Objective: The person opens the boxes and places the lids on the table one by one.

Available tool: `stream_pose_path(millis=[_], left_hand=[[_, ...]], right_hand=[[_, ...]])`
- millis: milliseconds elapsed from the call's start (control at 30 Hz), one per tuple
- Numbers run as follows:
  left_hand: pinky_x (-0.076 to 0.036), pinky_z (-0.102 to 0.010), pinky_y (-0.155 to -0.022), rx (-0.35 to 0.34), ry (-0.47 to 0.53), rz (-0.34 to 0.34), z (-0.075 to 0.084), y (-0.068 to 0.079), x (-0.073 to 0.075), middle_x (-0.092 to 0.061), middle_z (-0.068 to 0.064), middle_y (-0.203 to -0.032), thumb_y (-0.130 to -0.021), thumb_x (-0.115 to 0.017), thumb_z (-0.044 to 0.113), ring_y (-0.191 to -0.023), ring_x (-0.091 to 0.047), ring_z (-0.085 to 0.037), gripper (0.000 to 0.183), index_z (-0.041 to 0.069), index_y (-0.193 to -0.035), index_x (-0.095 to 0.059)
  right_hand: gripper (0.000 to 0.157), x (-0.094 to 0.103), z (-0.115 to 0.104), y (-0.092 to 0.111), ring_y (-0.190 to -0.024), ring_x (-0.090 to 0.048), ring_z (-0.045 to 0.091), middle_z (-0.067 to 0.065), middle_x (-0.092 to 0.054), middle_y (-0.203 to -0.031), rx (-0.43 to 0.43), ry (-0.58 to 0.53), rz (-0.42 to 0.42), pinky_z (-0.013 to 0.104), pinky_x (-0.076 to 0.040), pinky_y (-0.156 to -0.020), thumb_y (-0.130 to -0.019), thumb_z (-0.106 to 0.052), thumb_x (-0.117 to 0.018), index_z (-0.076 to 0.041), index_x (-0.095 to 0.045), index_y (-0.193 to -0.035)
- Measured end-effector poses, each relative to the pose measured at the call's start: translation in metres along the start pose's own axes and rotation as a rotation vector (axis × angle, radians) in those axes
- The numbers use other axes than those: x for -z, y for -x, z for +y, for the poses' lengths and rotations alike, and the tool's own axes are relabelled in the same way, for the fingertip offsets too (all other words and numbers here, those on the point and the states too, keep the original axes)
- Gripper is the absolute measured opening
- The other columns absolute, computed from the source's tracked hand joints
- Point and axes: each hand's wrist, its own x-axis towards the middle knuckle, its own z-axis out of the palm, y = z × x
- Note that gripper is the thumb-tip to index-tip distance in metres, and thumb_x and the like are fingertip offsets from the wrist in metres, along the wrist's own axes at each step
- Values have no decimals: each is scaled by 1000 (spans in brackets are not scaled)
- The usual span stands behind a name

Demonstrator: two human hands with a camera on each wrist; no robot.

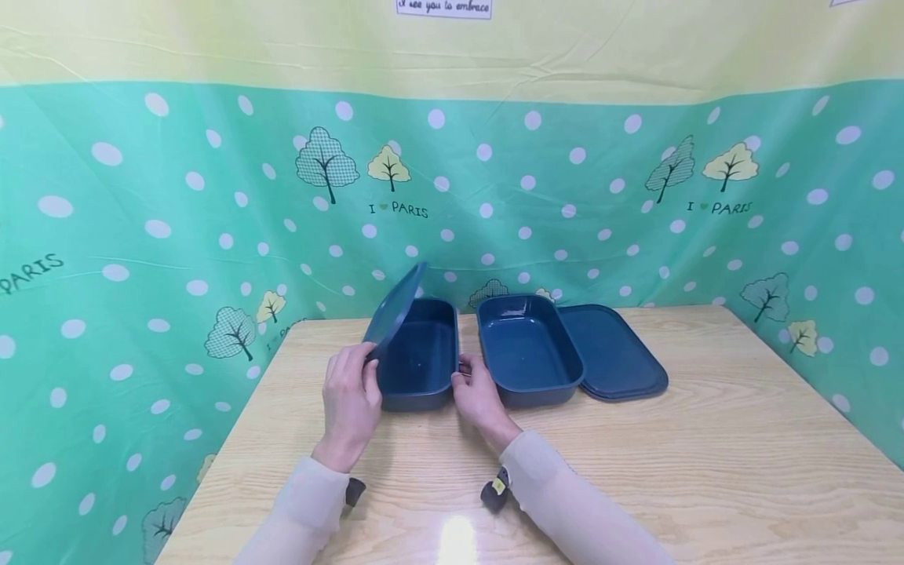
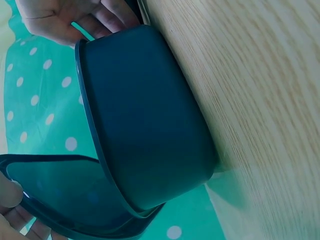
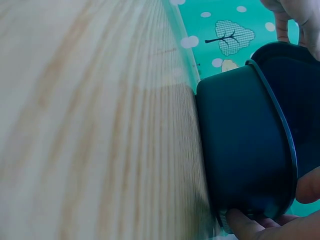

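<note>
A dark blue rectangular food container (image 1: 421, 357) stands uncovered on the table. My left hand (image 1: 351, 392) pinches the near edge of its matching lid (image 1: 398, 306), which leans up steeply at the container's left side. In the left wrist view the lid (image 2: 65, 200) overlaps the container's rim, thumb on one face and fingers on the other. My right hand (image 1: 480, 395) holds the container's right wall near the front corner. The right wrist view shows the thumb at the rim of the container (image 3: 245, 145) and fingers low on its side.
Just right of my right hand stands a second dark blue container (image 1: 533, 353), also uncovered. Another dark blue lid (image 1: 617, 353) lies flat beside it. The wooden table (image 1: 706, 455) meets a green dotted cloth (image 1: 565, 180) at the back and sides.
</note>
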Motion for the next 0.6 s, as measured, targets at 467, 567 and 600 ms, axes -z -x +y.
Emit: stream_pose_path(millis=[467, 567, 600], left_hand=[[-40, -35, -78, 35, 33, 36, 0, -1, 2, -59, -12, -96, -85, -54, -1, -90, -51, -27, 18, 0, -103, -59], [-40, -35, -78, 42, 48, 49, 0, -1, 2, -59, -12, -96, -85, -54, -1, -90, -51, -28, 19, -1, -103, -59], [-40, -35, -78, 44, 50, 52, -1, -1, 3, -59, -12, -96, -85, -54, -1, -90, -52, -28, 19, -1, -103, -59]], right_hand=[[39, 0, 0, 0, -109, -51, 26, 18, -51, -121, -1, 3, 0, 38, -41, -93, -92, -9, -44, 2, -39, -129], [39, 0, 0, 0, -109, -50, 26, 18, -50, -121, 0, 5, -1, 38, -41, -93, -92, -9, -44, 2, -39, -129], [39, 0, 0, 0, -110, -50, 26, 18, -50, -121, -1, 6, -1, 38, -41, -93, -92, -9, -44, 2, -39, -129]])
